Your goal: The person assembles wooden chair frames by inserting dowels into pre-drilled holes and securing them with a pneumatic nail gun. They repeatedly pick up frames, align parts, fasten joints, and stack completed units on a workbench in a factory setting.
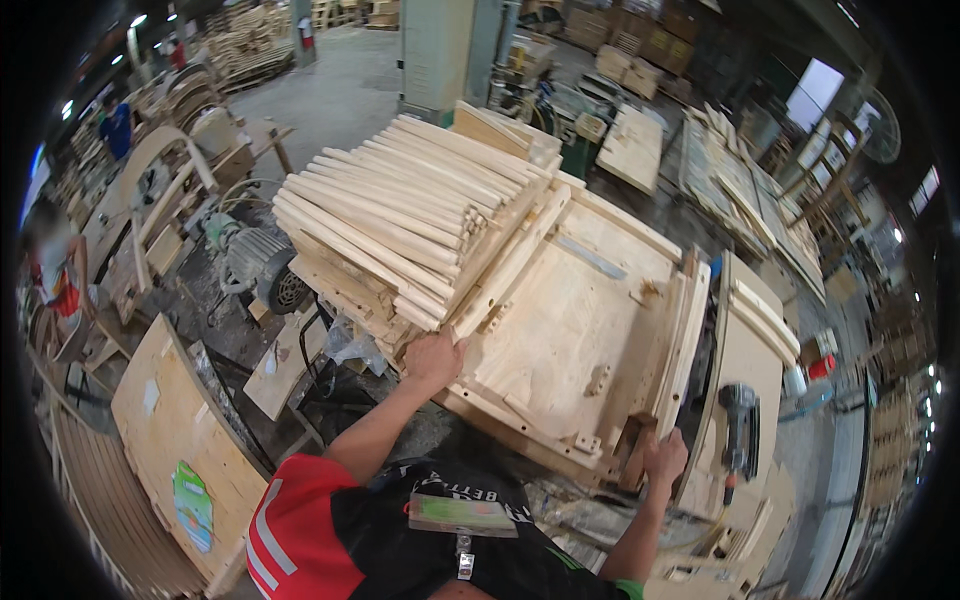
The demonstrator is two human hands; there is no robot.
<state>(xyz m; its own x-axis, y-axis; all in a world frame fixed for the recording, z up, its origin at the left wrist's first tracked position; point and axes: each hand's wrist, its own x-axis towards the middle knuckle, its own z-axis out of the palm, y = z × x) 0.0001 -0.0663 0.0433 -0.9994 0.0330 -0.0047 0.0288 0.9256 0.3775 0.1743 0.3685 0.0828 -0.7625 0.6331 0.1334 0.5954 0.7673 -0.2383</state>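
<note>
A shallow wooden jig with a plywood base lies in front of me, with small wooden blocks fixed on it. Along its left side runs a pale wooden rail with holes; my left hand is closed around its near end. On the right side stands another pale rail, its near end gripped by my right hand. The undersides of both grips are hidden. Left of the jig, next to my left hand, a large stack of rounded wooden sticks rests on boards.
A black-and-grey power tool lies on a board at the right. An electric motor stands at the left, near a curved plywood panel. Farther left a person sits. A pillar rises behind the sticks.
</note>
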